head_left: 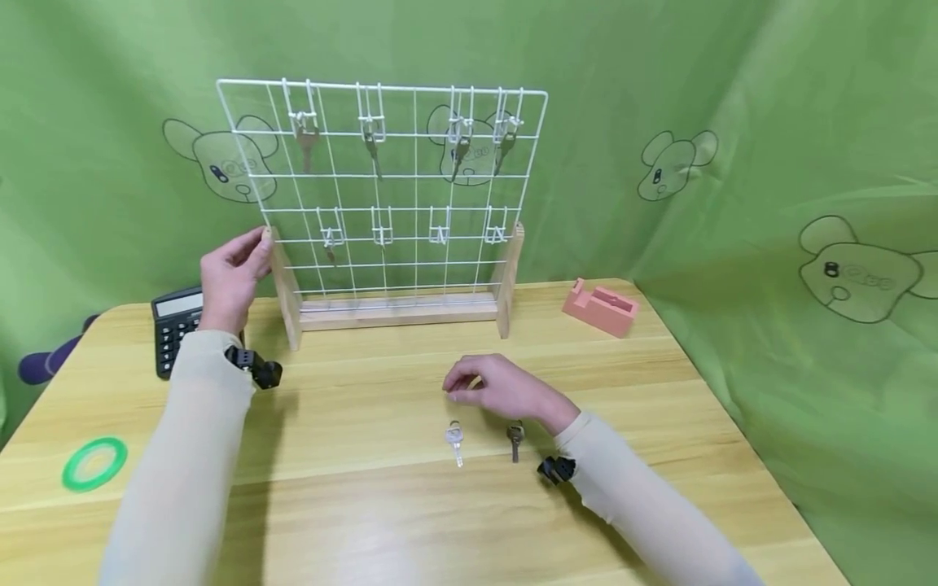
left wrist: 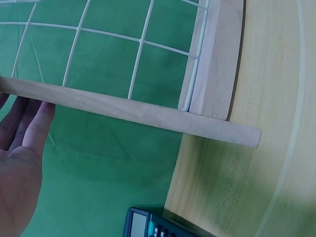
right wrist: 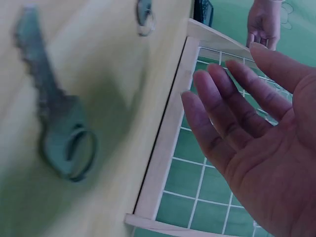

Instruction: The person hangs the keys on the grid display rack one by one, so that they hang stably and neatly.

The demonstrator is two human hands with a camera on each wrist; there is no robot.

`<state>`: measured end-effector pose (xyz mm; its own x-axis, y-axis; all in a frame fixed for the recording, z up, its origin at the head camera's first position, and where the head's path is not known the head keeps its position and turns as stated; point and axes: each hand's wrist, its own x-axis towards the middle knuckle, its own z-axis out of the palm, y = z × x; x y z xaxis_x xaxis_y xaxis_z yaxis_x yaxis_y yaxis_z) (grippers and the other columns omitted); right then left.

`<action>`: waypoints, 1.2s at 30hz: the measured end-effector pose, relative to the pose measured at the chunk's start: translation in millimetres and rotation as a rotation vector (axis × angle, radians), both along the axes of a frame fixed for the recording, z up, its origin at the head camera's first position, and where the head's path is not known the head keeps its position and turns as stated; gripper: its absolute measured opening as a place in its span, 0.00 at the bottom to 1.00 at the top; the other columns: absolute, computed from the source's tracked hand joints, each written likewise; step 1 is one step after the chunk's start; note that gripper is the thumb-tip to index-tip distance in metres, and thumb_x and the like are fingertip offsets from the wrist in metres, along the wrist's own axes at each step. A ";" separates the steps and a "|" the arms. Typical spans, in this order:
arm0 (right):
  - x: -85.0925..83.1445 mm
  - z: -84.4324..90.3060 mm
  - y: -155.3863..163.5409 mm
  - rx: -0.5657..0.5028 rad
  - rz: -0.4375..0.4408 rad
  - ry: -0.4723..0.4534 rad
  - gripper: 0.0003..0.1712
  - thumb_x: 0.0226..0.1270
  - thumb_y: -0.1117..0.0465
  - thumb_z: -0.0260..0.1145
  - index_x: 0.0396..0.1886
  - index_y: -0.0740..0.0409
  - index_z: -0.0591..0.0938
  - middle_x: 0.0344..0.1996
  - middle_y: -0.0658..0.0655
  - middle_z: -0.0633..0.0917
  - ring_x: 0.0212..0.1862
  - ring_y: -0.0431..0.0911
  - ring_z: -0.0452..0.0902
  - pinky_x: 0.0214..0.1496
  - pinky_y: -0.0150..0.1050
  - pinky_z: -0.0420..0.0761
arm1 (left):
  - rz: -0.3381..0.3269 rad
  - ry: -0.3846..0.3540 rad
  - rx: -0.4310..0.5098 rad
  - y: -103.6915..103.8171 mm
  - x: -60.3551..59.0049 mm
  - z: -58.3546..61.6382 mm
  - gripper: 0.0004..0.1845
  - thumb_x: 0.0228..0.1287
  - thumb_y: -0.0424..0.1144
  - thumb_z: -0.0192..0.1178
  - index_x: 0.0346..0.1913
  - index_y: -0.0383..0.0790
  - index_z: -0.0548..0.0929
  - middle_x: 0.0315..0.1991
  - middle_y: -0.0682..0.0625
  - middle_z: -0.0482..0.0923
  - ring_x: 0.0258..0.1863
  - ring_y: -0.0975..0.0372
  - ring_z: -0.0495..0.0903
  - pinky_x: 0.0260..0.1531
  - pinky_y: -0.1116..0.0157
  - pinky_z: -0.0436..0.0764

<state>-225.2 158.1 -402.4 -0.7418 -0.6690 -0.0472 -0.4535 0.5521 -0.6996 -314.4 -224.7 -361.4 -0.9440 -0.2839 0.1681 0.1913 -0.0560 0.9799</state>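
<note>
Fingers of left hand (head_left: 233,273) touch rack post (head_left: 284,285); right hand (head_left: 498,389) (empty, relaxed) above keys (head_left: 456,439).

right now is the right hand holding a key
No, the right hand hovers empty above the table, and both loose keys lie flat there.
</note>
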 end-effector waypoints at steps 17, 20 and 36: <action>6.5 -19.6 2.2 0.135 0.155 0.000 0.12 0.62 0.73 0.68 0.45 0.60 0.85 0.40 0.51 0.82 0.40 0.40 0.76 0.45 0.31 0.82 | -0.001 0.004 0.035 2.7 -1.1 0.3 0.24 0.64 0.39 0.66 0.62 0.36 0.78 0.58 0.39 0.76 0.51 0.58 0.78 0.51 0.69 0.82; 7.2 -21.8 -0.4 0.158 0.149 0.021 0.12 0.61 0.74 0.68 0.44 0.60 0.85 0.39 0.50 0.82 0.39 0.40 0.76 0.43 0.30 0.81 | -0.003 0.006 0.039 3.0 -0.7 0.1 0.24 0.65 0.38 0.66 0.62 0.36 0.77 0.58 0.38 0.76 0.52 0.57 0.78 0.52 0.68 0.81; 6.7 -27.6 -4.7 0.213 0.117 0.121 0.09 0.62 0.73 0.67 0.34 0.54 0.85 0.32 0.47 0.79 0.35 0.39 0.73 0.39 0.30 0.80 | -0.002 -0.015 0.035 2.6 -1.1 -1.8 0.25 0.65 0.40 0.65 0.63 0.36 0.76 0.61 0.37 0.73 0.56 0.54 0.77 0.53 0.70 0.81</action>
